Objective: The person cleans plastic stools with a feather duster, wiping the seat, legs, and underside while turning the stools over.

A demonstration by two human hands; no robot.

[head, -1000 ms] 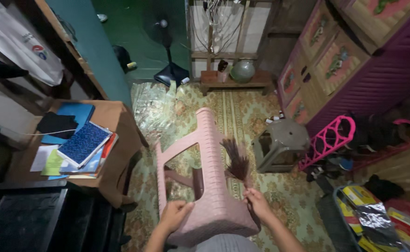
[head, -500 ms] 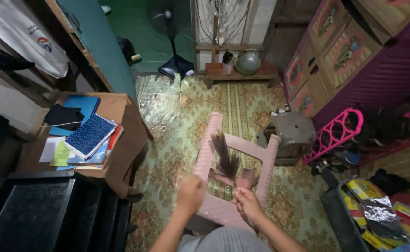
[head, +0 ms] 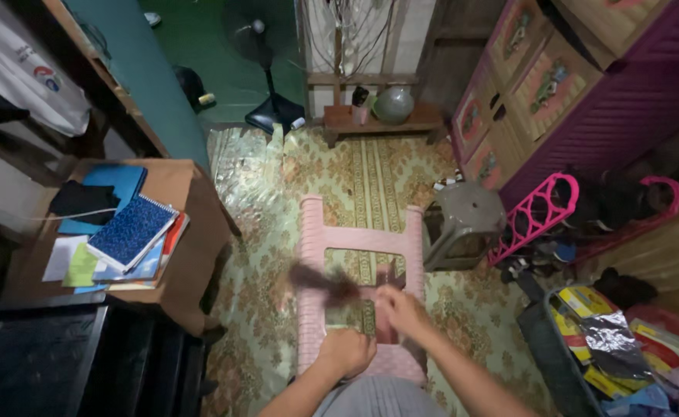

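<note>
A pink plastic stool (head: 359, 238) lies tipped over in front of me, its legs pointing away across the patterned floor mat. My left hand (head: 347, 351) grips the stool's near edge. My right hand (head: 401, 309) holds the handle of a small dark brush (head: 320, 282), whose bristles are blurred and point left across the stool's underside.
A grey plastic stool (head: 467, 220) stands just right of the pink one. A brown table with notebooks (head: 127, 235) is at left, a black bin (head: 69, 359) below it. A pink rack (head: 536, 216), a purple drawer cabinet (head: 587, 100) and a bag of packets (head: 625, 347) crowd the right. A fan (head: 266, 85) and low shelf (head: 374, 120) stand at the back.
The pink stool turned from seat-up to underside facing me with legs pointing away. The brush swung from pointing up to pointing left. My left hand dropped to the stool's near edge.
</note>
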